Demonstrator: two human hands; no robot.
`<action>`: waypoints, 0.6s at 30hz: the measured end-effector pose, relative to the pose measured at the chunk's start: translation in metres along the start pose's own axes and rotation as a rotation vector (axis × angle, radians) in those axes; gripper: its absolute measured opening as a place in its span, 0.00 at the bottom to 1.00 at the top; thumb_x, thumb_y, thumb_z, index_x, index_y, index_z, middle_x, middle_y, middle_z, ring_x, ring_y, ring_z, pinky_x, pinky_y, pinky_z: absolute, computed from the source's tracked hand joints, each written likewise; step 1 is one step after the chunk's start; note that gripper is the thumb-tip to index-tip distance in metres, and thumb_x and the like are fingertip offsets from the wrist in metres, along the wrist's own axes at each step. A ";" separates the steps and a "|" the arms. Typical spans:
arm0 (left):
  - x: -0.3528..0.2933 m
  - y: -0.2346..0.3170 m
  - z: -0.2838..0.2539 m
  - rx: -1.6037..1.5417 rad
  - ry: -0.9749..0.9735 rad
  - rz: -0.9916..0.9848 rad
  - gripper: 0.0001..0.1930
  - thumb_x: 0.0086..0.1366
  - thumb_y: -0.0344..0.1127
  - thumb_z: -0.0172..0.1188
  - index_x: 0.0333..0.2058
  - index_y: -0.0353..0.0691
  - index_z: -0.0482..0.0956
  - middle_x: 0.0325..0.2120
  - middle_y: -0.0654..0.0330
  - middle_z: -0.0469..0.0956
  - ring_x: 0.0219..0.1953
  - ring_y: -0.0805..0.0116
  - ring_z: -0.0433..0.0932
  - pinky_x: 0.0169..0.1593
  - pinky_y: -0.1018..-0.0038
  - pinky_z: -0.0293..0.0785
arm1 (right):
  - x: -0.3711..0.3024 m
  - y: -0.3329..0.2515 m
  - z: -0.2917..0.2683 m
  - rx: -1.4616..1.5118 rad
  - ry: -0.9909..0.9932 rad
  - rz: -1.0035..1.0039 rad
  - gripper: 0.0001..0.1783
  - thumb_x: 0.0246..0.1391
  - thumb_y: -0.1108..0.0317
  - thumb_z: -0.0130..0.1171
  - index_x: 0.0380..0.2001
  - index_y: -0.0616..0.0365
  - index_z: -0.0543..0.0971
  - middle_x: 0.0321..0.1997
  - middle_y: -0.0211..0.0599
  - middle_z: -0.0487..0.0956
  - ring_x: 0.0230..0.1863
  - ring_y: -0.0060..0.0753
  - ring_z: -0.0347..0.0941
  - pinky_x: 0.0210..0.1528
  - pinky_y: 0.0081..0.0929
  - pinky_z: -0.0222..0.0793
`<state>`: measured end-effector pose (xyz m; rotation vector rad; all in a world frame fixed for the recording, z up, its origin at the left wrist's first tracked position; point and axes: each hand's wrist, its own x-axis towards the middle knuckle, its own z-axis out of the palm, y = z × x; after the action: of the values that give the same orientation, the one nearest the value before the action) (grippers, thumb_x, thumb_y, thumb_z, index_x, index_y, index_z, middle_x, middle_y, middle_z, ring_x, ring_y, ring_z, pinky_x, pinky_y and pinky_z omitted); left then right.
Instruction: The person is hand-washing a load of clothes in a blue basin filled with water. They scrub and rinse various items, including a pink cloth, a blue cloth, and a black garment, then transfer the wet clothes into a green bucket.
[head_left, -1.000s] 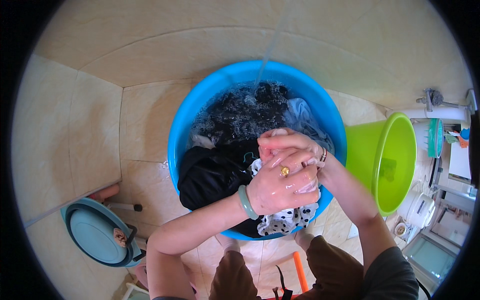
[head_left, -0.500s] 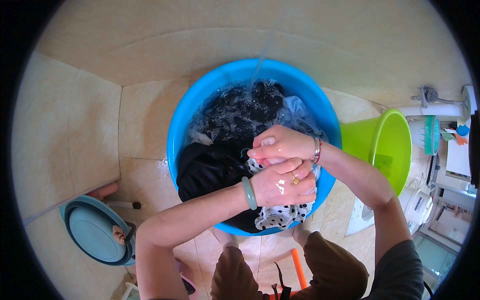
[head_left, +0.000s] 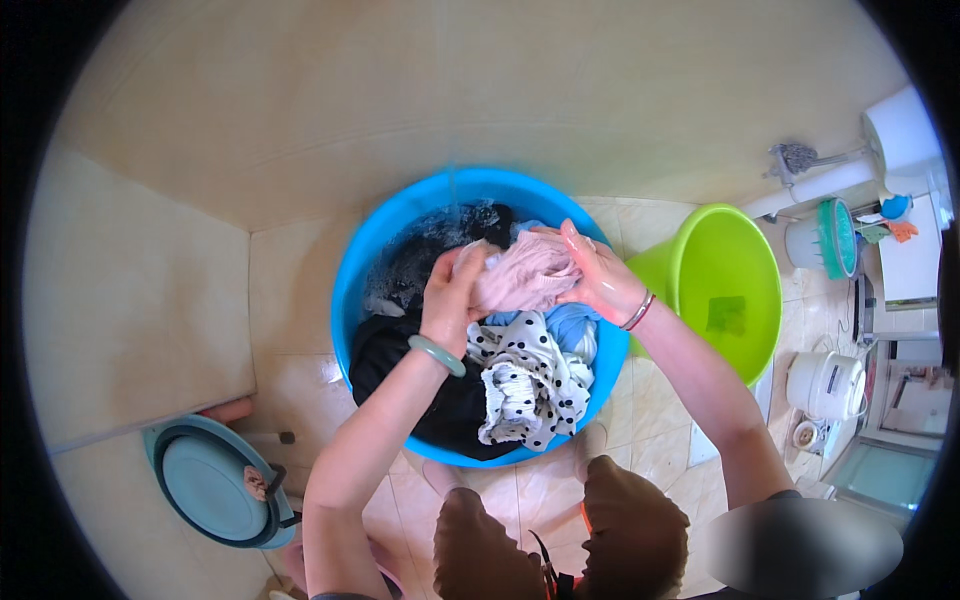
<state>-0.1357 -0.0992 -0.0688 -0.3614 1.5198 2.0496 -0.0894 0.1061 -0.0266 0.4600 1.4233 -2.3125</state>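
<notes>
Hands, clasped earlier, have parted: L hand (head_left: 455, 298) clamped on one end of the crumpled pale-pink cloth (head_left: 525, 275), R hand (head_left: 608, 285) gripping the other, w/ it held over the round blue plastic tub (head_left: 343, 310), prob. so drips land inside.

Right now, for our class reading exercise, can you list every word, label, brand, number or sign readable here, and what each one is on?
None can be read.
White bucket: a small dark marking on its side, too small to read.
Green bucket: a darker square patch, no legible lettering.
Pink cloth and polka-dot cloth: no lettering visible.
</notes>
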 end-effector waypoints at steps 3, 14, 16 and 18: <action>-0.010 0.018 0.002 -0.218 -0.213 -0.334 0.17 0.63 0.49 0.61 0.46 0.49 0.75 0.39 0.65 0.76 0.40 0.74 0.74 0.38 0.73 0.73 | -0.020 -0.011 -0.013 -0.195 0.116 -0.073 0.38 0.63 0.37 0.42 0.59 0.60 0.67 0.55 0.38 0.73 0.53 0.31 0.73 0.45 0.36 0.76; -0.068 0.046 0.156 0.215 -0.441 0.004 0.17 0.64 0.49 0.61 0.33 0.37 0.80 0.19 0.65 0.77 0.15 0.78 0.72 0.17 0.83 0.66 | -0.143 -0.067 -0.106 -0.294 0.729 -0.350 0.36 0.62 0.37 0.44 0.41 0.65 0.77 0.36 0.38 0.77 0.39 0.30 0.78 0.31 0.29 0.78; -0.075 0.035 0.199 0.178 -0.539 -0.027 0.19 0.65 0.50 0.59 0.34 0.36 0.80 0.20 0.64 0.78 0.16 0.77 0.75 0.17 0.83 0.68 | -0.167 -0.075 -0.127 -0.196 0.753 -0.468 0.36 0.61 0.36 0.44 0.39 0.64 0.78 0.34 0.38 0.77 0.36 0.29 0.77 0.31 0.31 0.78; -0.073 0.023 0.228 0.519 -0.606 0.314 0.17 0.64 0.49 0.59 0.32 0.39 0.82 0.22 0.60 0.80 0.21 0.66 0.79 0.23 0.76 0.74 | -0.189 -0.080 -0.149 -0.669 0.788 -0.448 0.36 0.61 0.35 0.43 0.37 0.63 0.79 0.32 0.38 0.78 0.32 0.29 0.77 0.31 0.33 0.77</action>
<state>-0.0646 0.0905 0.0607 0.6732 1.6843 1.6529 0.0485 0.3017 0.0585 0.9662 2.7731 -1.7950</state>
